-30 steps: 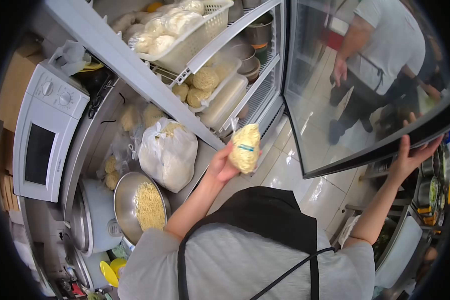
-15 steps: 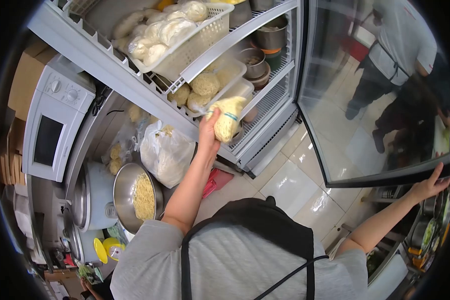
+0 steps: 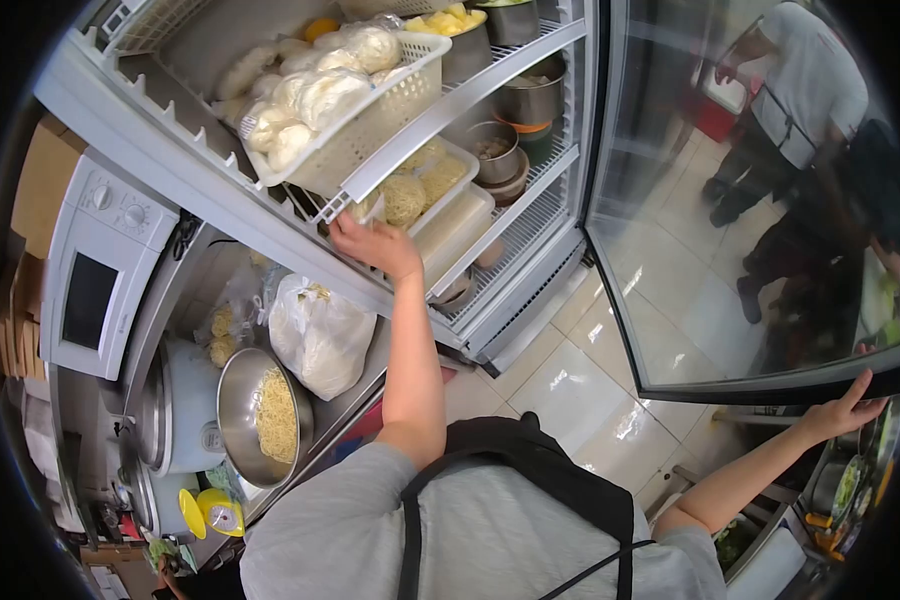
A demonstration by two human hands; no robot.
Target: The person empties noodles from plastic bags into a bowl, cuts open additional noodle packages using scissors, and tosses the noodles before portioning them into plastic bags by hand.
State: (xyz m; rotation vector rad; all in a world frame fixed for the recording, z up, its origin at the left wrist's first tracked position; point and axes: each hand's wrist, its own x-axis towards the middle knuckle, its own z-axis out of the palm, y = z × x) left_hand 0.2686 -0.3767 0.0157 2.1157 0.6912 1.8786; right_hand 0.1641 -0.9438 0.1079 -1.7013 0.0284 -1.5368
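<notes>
My left hand (image 3: pixel 375 245) reaches into the refrigerator at the near end of a clear plastic container (image 3: pixel 458 190) of noodle bundles (image 3: pixel 406 200). Its fingers curl inward at the container's end; their tips are partly hidden, and what they hold, if anything, I cannot make out. Above it, a white plastic basket (image 3: pixel 395 125) holds several bagged pale lumps (image 3: pixel 315 95). Far to the right, my right hand (image 3: pixel 842 412) grips the bottom edge of the open glass refrigerator door (image 3: pixel 770 392).
On the counter at left are a steel bowl (image 3: pixel 232 425) with noodles, a white plastic bag (image 3: pixel 320 335), a yellow scale (image 3: pixel 220 512) and a microwave (image 3: pixel 108 265). Metal pots (image 3: pixel 530 98) stand on the refrigerator shelves. Through the door glass, a person (image 3: pixel 805 80) is visible.
My left hand has moved left and into the refrigerator. The bag of noodles with a blue tie that it held is no longer distinguishable. My right hand stays on the door.
</notes>
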